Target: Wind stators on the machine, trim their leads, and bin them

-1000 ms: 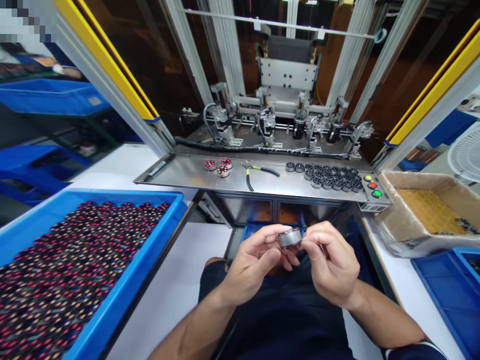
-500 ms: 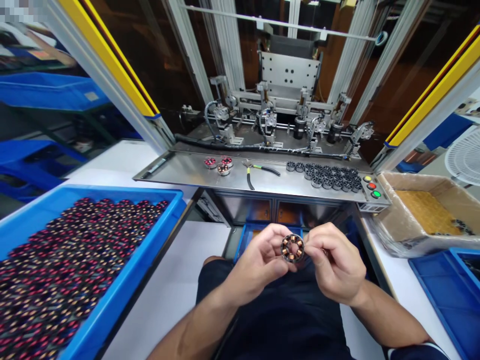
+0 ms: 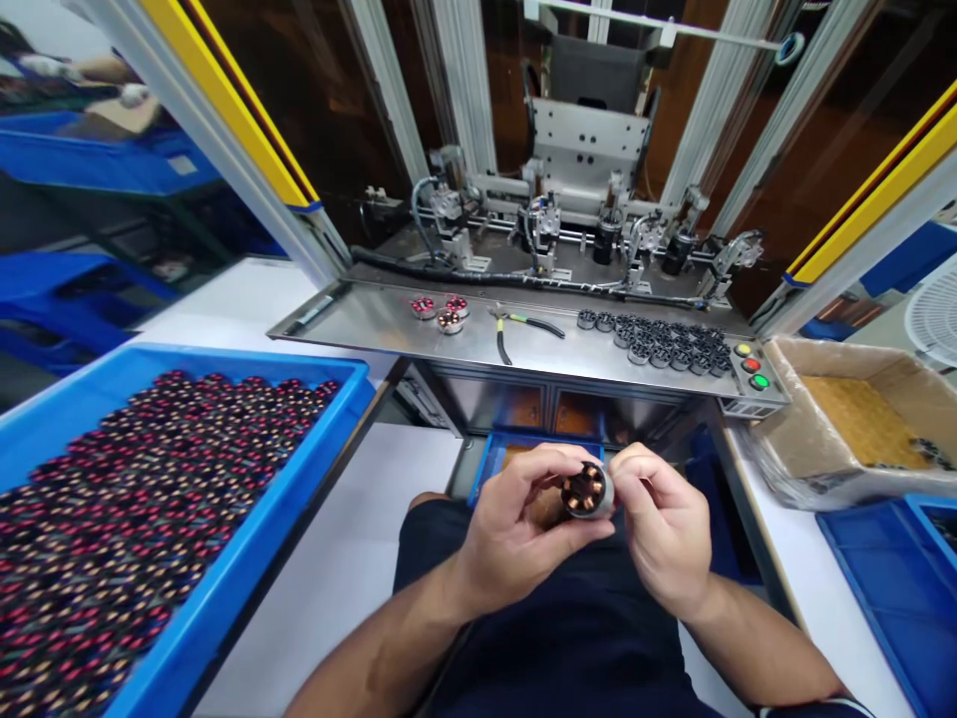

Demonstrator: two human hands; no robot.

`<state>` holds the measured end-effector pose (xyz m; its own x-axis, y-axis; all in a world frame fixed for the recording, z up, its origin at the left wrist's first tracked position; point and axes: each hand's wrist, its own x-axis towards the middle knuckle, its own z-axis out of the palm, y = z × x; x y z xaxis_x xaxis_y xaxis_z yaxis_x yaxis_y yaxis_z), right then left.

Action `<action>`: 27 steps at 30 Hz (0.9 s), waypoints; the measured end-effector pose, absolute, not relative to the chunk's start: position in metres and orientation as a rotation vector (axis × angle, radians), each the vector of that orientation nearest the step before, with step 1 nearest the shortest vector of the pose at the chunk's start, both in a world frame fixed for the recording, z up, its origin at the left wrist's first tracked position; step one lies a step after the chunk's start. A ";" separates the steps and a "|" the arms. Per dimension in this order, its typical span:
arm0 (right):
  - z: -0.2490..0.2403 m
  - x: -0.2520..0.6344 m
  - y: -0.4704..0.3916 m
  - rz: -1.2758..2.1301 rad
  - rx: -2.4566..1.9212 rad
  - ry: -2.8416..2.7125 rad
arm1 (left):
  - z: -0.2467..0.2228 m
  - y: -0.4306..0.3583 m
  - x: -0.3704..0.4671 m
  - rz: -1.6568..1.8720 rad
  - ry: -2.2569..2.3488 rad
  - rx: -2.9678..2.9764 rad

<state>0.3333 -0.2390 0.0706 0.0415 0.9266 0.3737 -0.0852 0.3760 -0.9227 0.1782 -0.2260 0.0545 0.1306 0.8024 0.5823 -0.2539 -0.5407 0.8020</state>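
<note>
Holding a small round metal stator wound with copper coils (image 3: 587,491) over the lap, both hands meet at mid-frame, low. Left hand (image 3: 519,534) curls around the part from the left, thumb and fingers closed on its rim. Right hand (image 3: 662,534) pinches the opposite edge, fingers bent and closed on it. The stator's coil face is tilted toward the camera; the silvery outer ring shows on its right side.

Directly behind the hands: a narrow blue bin (image 3: 508,454) under the bench edge, contents unclear.

Left: a large blue plastic crate (image 3: 329,399) on the white table, filled with many small red-and-copper wound parts (image 3: 135,499).

Ahead: a long stainless steel shelf (image 3: 374,329) along the front of the grey winding machine (image 3: 583,199). On the shelf, three red-and-copper wound stators (image 3: 441,311) grouped together; just right of them, yellow-and-black-handled pliers (image 3: 515,329); farther right, a cluster of dark bare stator cores (image 3: 658,344). At the shelf's right end, yellow, red and green push buttons (image 3: 752,364) in a diagonal row.

Right: an open cardboard box lined with plastic (image 3: 822,469), a few dark parts in its far corner. Beside it, near the frame edge, a second blue tray (image 3: 882,568), well apart from the hands.
</note>
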 end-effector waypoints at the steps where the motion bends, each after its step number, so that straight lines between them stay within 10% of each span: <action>1: 0.068 0.332 -0.238 1.062 -0.861 -1.215 | 0.053 -0.226 0.178 1.599 0.592 1.630; 16: 0.065 0.325 -0.231 1.458 -0.872 -0.933 | 0.064 -0.227 0.170 1.596 0.820 1.828; 27: 0.073 0.340 -0.230 0.767 -0.802 -1.480 | 0.064 -0.228 0.167 1.298 0.451 1.218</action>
<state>0.3398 -0.2297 0.0726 -0.0354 0.8410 0.5400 0.0437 0.5411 -0.8398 0.1668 -0.2283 0.0639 0.2931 0.8876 0.3553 -0.4764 -0.1866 0.8592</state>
